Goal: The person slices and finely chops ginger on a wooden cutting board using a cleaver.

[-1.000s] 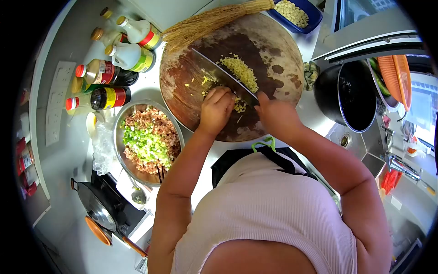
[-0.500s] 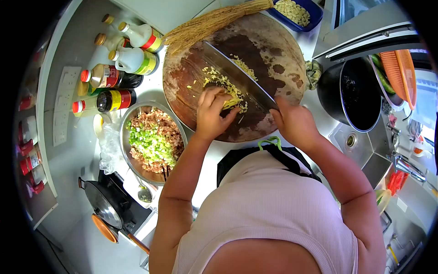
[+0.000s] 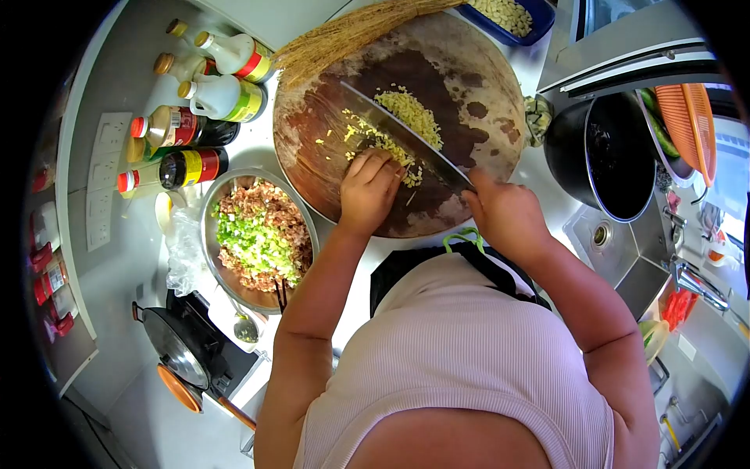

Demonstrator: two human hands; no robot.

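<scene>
A round wooden chopping board [image 3: 488,82] lies in front of me. My right hand [image 3: 512,215] is wrapped round the handle of a cleaver [image 3: 426,148], its blade slanting across the board to the upper left. My left hand [image 3: 367,191] rests on the board left of the blade, fingers curled and pressed down on yellow strips that look like ginger, mostly hidden under the fingers. Beyond the blade sits a heap of finely chopped yellow bits [image 3: 412,116]. More loose bits [image 3: 359,133] are scattered along the near side of the blade.
Left of the board stands a metal bowl [image 3: 205,234] of minced meat and chopped greens, with chopsticks in it. Sauce bottles [image 3: 199,168] line the left wall. A straw brush [image 3: 344,47] and a blue tub [image 3: 539,30] are behind. A black pot [image 3: 558,156] and sink [image 3: 617,250] are right.
The cleaver blade has shifted slightly down and left, showing more of the chopped heap behind it. The left fingers have drawn together over the yellow strips, which showed more before.
</scene>
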